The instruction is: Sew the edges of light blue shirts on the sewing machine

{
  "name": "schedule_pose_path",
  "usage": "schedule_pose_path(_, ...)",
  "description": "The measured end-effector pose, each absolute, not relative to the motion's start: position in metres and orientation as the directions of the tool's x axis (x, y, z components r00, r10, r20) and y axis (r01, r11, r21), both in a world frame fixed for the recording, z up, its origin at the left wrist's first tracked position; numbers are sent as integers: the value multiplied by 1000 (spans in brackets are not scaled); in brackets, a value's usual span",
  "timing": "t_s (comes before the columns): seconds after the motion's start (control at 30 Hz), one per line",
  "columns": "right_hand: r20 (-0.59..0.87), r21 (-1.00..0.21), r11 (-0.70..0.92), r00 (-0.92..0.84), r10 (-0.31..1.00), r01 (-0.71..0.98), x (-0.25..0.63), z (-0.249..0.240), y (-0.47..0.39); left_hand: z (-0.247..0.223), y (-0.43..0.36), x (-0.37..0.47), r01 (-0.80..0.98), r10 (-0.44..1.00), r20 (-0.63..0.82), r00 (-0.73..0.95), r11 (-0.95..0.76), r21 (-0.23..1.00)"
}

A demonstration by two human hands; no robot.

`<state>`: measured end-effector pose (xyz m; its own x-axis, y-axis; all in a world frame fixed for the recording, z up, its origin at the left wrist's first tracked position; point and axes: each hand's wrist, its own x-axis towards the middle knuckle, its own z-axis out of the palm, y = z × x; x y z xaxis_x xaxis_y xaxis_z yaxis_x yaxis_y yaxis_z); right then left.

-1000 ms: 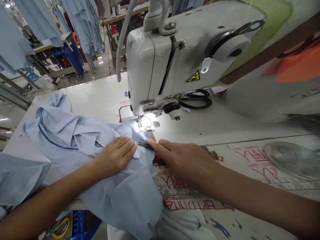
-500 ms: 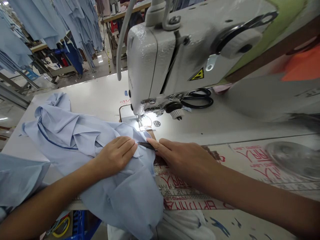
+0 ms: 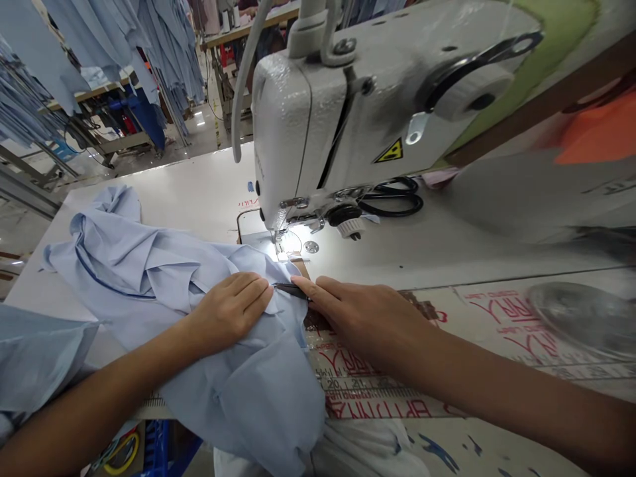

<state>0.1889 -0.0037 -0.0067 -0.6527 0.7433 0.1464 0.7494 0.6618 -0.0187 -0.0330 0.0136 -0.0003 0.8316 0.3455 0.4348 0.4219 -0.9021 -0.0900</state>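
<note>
the left hand (image 3: pixel 231 311) lies flat on the pale blue cloth (image 3: pixel 199 311) in the middle of the frame, palm down, fingers pressed together and pointing right toward a small dark tool (image 3: pixel 291 289). the right hand (image 3: pixel 365 318) comes in from the right, palm down too, fingers close together and stretched out, the fingertips (image 3: pixel 301 284) touching the dark tool where it lies at the cloth's edge; whether they pinch it or only press on it cannot be told from here. the cloth is bunched up across the left half of the white table (image 3: pixel 189 192) and spills over the near edge at the bottom centre. just above the two hands, the lit needle foot (image 3: pixel 282 248) of the sewing machine (image 3: pixel 348 112) sits close to the cloth's top edge. black scissors (image 3: pixel 392 197) lie under the machine's arm, right of centre. printed red lettering and a ruler strip (image 3: pixel 368 387) show on the table under the right wrist. more blue garments (image 3: pixel 163 46) hang in the upper left.
</note>
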Motion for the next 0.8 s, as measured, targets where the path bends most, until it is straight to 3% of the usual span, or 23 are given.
schedule_pose_path(0.17,68,43,646,-648,759,762,184,-2,-4,-1,15,-34,415,354,434,828,-908,-52)
schedule_pose_path(0.33,-39,91,626,-626,779,774,178,5,-5,2,10,-48,355,386,574,722,-919,171)
schedule_pose_path(0.43,-112,82,611,-602,790,787,174,8,-5,7,-1,-57,326,397,594,699,-917,229)
schedule_pose_path(0.57,-109,11,601,-597,795,799,179,11,-6,24,-12,-60,355,426,417,803,-904,239)
schedule_pose_path(0.63,-73,-42,586,-588,806,809,187,10,-7,35,-7,-57,364,470,295,832,-863,349)
schedule_pose_path(0.7,-21,-85,554,-558,830,828,198,9,-8,42,8,-50,419,562,262,784,-792,444)
schedule_pose_path(0.73,11,-111,541,-543,840,834,203,9,-9,43,20,-45,472,614,270,741,-763,441)
schedule_pose_path(0.8,63,-187,522,-520,852,832,211,7,-10,40,45,-37,619,688,281,669,-725,302)
